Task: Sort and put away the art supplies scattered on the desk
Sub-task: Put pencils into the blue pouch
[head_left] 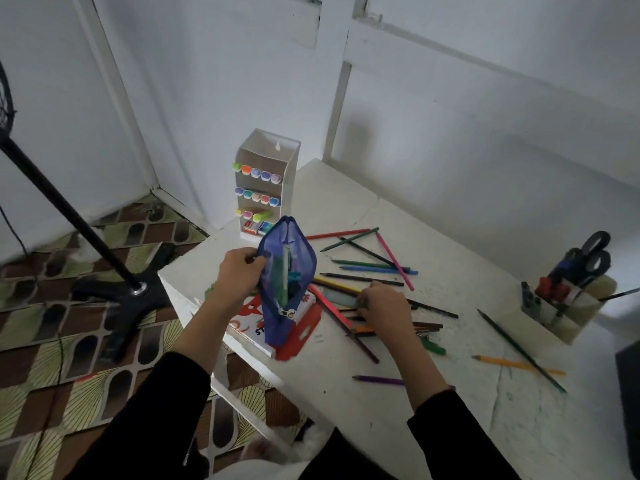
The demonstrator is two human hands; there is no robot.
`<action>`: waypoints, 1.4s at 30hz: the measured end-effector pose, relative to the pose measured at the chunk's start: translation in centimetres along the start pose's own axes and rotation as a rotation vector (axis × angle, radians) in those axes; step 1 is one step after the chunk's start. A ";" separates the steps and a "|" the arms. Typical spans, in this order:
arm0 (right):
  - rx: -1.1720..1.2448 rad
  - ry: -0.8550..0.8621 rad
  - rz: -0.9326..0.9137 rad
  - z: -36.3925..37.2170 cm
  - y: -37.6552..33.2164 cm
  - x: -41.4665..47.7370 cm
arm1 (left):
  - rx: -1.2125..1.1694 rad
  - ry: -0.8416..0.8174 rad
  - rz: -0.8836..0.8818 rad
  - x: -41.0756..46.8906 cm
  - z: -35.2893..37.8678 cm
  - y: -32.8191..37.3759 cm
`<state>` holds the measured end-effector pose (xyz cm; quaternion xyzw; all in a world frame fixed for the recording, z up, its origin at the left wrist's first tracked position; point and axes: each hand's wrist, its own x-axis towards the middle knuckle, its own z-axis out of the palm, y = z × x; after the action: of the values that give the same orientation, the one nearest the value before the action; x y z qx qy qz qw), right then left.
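1. While the left hand (242, 268) pinches one lip of the blue pouch (298, 258), holding it upright and gaping on a red-and-white book (249, 327) at the left corner of the counter (381, 427), a few pens already show inside.
2. Just beside the pouch, the right hand (384, 306) lies palm-down on the heap of coloured pencils (362, 278). Its fingers are bent onto them, but I cannot tell whether they have closed on any.
3. Some sorting looks done. Markers stand in rows in the white rack (273, 147) behind the pouch, and scissors (592, 251) and pens sit in the holder (568, 320) at far right.
4. Most pencils are still loose. Several fan out beyond the right hand, and a purple pencil (379, 380) lies nearer the body. An orange pencil (512, 364), crossed by a dark green pencil (519, 348), lies well apart toward the holder.
5. I judge the markers finished and the pencil stage barely begun.
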<state>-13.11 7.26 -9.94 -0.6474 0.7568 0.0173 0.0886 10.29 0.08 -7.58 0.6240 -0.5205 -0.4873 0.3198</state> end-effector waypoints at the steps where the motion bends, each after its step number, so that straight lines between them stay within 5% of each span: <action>1: -0.043 0.014 -0.009 -0.2 0.2 -0.2 | 0.003 0.003 0.006 -0.1 0.1 0.0; 6: -0.027 0.258 0.081 -2.3 0.8 -1.6 | 0.016 0.005 0.035 -0.3 0.2 0.2; 10: 0.392 0.357 0.198 -5.2 0.1 -1.8 | 0.025 0.001 0.056 -0.4 0.4 0.3; 15: 0.972 0.087 0.082 -7.9 -3.5 -0.2 | 0.049 -0.016 0.108 -0.7 0.6 0.8; 19: 0.697 -0.171 0.006 -7.7 -7.4 2.0 | 0.074 -0.012 0.132 -0.9 0.8 1.0; 25: 0.946 0.002 0.092 -6.7 -8.1 2.7 | 0.086 0.001 0.089 -0.6 0.9 0.5; 29: 0.658 0.180 0.119 -3.6 -2.5 1.7 | 0.114 0.000 0.079 -0.4 1.2 0.4; 35: 0.361 -0.078 0.053 1.0 1.1 -0.2 | 0.165 0.011 0.090 -0.2 1.3 0.1; 42: 0.305 0.209 0.004 0.3 1.3 -0.8 | 0.156 0.009 0.059 -0.3 1.3 0.1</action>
<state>-14.28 8.27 -10.23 -0.6232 0.7570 -0.1648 0.1067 9.02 0.51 -7.81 0.6335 -0.5735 -0.4330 0.2867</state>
